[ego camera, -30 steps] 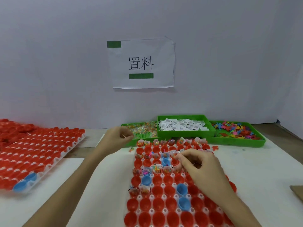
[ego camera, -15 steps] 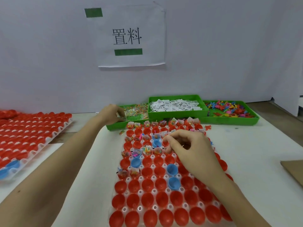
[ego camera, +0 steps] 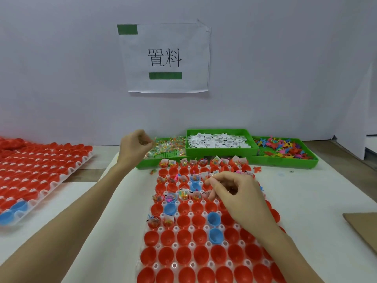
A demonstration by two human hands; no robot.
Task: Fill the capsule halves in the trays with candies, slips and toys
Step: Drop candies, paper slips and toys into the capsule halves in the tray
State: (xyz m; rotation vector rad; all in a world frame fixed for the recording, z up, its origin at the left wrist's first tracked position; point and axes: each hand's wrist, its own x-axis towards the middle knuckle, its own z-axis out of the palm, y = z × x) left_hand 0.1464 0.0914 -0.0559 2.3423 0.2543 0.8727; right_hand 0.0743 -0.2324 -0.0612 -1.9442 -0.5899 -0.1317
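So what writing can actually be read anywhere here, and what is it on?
"置料": large black characters on the white paper sign taped to the wall, between two plain green bars with no text.
Paper slips in the middle green tray: dark print, too small to read.
Slips standing in the filled capsule halves: print too small and blurred to read.
Nothing else legible.

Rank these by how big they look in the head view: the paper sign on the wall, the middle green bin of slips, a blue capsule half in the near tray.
1. Paper sign, largest.
2. Bin of slips; it sits about as far away as the sign, so this order seems fair.
3. Blue capsule half, smallest by far, though nearest the camera.
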